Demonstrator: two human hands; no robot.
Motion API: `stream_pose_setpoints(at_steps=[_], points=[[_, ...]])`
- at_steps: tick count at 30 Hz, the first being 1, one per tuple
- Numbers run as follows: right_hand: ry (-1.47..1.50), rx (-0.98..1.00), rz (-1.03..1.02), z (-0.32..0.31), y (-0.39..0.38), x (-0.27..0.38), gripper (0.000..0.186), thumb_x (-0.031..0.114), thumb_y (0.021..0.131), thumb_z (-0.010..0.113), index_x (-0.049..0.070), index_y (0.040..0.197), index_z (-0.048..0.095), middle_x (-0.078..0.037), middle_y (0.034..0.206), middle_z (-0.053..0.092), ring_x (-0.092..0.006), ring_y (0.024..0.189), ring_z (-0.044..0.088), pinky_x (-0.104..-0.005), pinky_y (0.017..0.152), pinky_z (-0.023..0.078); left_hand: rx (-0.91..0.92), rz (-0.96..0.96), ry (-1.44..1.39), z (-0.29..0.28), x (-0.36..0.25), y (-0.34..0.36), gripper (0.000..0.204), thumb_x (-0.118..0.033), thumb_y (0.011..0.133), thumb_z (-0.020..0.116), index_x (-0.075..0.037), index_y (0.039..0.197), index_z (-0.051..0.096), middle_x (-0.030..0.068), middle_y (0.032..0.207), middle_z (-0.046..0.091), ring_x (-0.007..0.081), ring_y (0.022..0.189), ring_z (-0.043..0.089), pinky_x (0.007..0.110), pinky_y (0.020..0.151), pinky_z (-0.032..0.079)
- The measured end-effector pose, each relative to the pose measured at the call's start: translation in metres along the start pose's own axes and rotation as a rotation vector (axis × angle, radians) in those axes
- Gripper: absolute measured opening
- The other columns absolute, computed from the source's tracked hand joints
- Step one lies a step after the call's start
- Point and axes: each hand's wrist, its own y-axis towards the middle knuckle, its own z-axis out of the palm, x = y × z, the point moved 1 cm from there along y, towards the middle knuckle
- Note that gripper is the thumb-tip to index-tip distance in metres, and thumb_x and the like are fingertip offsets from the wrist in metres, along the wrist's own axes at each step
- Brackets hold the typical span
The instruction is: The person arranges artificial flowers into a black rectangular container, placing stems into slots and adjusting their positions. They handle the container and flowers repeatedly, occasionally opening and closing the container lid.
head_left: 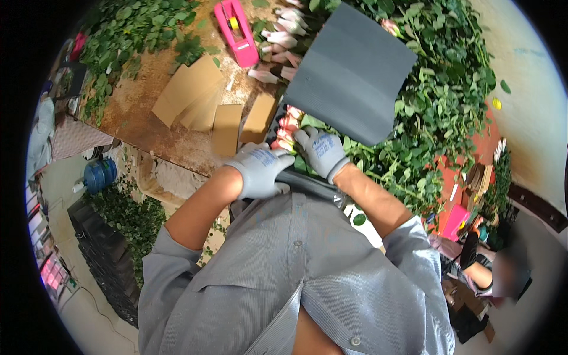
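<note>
My left hand (258, 170), in a grey glove, lies at the near table edge beside pink roses (289, 125). Its fingers are partly spread and reach to the nearest blooms. My right hand (322, 152), gloved alike, is just right of the roses with its fingers bent down around a rose among the leaves; the fingertips are partly hidden. The roses lie in a row on a dark backing, heads to the left. A large dark grey sheet (355, 68) covers stems beyond my right hand. Below both hands runs a dark rolled edge (310, 184) against my shirt.
Cardboard pieces (192, 92) lie left of the roses. Further off are a pink tape dispenser (238, 36) and pale wrapped rose heads (281, 40). Leafy stems (441, 89) heap up at right. A blue water bottle (99, 176) stands at left; another person (482, 275) is at lower right.
</note>
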Motion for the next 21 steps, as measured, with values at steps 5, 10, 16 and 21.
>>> stream_pose_setpoints(at_steps=[5,10,16,21], points=[[0.133,-0.023,0.047,-0.014,-0.001,0.003,0.029,0.014,0.093,0.06,0.01,0.122,0.057,-0.019,0.108,0.064,-0.0385,0.091,0.071,-0.0497,0.074,0.056,-0.163,0.099,-0.374,-0.016,0.016,-0.015,0.062,-0.027,0.089,0.077,-0.003,0.142,0.057,0.0219,0.141,0.06,0.0377,0.128,0.06,0.043,0.108,0.047],[0.141,-0.024,0.095,-0.034,-0.012,0.012,0.033,0.015,0.091,0.066,0.012,0.124,0.062,-0.016,0.112,0.064,-0.0379,0.093,0.069,-0.0491,0.076,0.055,-0.27,0.112,-0.431,-0.027,0.03,-0.023,0.06,-0.02,0.09,0.077,-0.002,0.144,0.057,0.0207,0.143,0.06,0.0337,0.13,0.06,0.042,0.11,0.046],[-0.08,-0.151,0.133,-0.028,-0.008,0.014,0.027,0.016,0.091,0.062,0.012,0.118,0.063,-0.013,0.105,0.065,-0.0337,0.089,0.07,-0.0458,0.073,0.057,-0.129,0.12,-0.354,-0.02,0.011,-0.011,0.063,-0.027,0.091,0.076,-0.005,0.146,0.055,0.0182,0.148,0.057,0.0356,0.137,0.053,0.044,0.115,0.04],[-0.323,-0.227,0.061,-0.006,0.003,0.004,0.017,0.018,0.092,0.059,0.007,0.105,0.06,-0.014,0.092,0.064,-0.0287,0.077,0.071,-0.0423,0.056,0.055,-0.039,-0.001,-0.073,0.0,0.003,0.009,0.09,-0.051,0.08,0.079,-0.011,0.153,0.046,0.0142,0.159,0.043,0.0398,0.131,0.053,0.047,0.113,0.042]])
